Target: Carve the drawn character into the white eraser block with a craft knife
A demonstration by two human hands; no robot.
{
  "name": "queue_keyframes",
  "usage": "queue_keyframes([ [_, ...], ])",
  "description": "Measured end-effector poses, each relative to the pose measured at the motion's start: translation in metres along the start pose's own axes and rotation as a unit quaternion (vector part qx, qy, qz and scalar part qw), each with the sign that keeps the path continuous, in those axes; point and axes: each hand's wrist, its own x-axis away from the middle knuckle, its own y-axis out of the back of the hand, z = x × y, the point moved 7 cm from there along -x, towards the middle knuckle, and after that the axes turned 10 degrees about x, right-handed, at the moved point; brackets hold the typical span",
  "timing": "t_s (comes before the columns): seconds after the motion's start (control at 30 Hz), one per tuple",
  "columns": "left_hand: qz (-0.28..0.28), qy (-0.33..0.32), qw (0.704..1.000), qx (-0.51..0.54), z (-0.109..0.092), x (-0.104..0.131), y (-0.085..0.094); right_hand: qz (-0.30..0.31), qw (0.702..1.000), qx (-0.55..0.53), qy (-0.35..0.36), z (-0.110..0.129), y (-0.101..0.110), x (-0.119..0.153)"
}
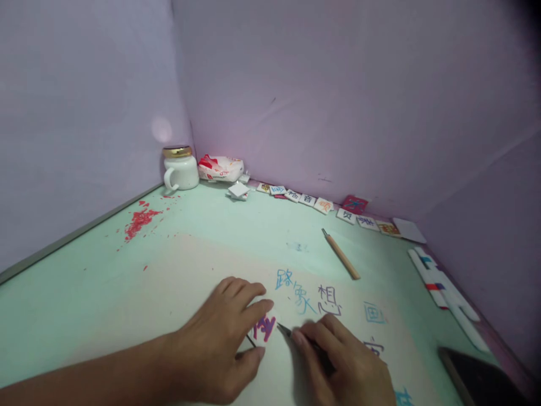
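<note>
While the L hand (222, 335) rests on the pale green desk (177, 270) w/ thumb & forefinger spread either side of the purple character (265, 327), the R hand (346, 361) has a slim dark pointed tool (285, 330) held in a closed, pen-style grip, tip just beside the strokes' right side. Can't tell if the L grip has hold of a small piece under those strokes or just steadies the surface, b/c the fingers hide most of it.

To do this well, IMO: brace the R hand's lower edge on the desk, set the tip low & take short, light strokes along the purple lines. L fingertips are best off to the side of the tip's path; it points roughly toward the forefinger, so a slip could nick it. Firm, even L pressure should prevent any shift. For curves, prob. better to turn the work than twist the wrist. The wood-handled tool (341, 255) lies beyond the R hand, well out of the way, so no need to move it.
</note>
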Motion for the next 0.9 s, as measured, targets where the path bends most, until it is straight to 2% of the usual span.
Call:
queue_keyframes([
  [0.13,0.015,0.005,1.000,-0.005,-0.0004,-0.0004,-0.0015,-0.003,1.000,0.024,0.004,-0.0021,-0.0004,-0.0007],
  [0.27,0.009,-0.006,1.000,-0.001,-0.0004,-0.0003,-0.0008,0.000,0.999,0.023,0.036,0.0017,-0.0006,-0.0016],
  [0.5,0.008,-0.014,1.000,-0.004,0.0021,-0.0002,-0.0027,-0.001,0.999,0.029,0.025,0.0025,0.0005,-0.0005],
  [0.63,0.009,-0.019,1.000,-0.011,0.0034,-0.0003,-0.0036,0.017,1.000,0.013,0.019,0.0052,0.0001,-0.0003],
  [0.73,0.009,-0.018,1.000,-0.016,0.0038,-0.0001,-0.0031,0.030,0.999,-0.005,-0.010,0.0025,0.0003,-0.0013],
  [0.9,0.012,-0.019,1.000,-0.010,0.0041,0.0013,-0.0039,0.045,0.996,-0.075,-0.016,0.0007,-0.0007,-0.0012],
])
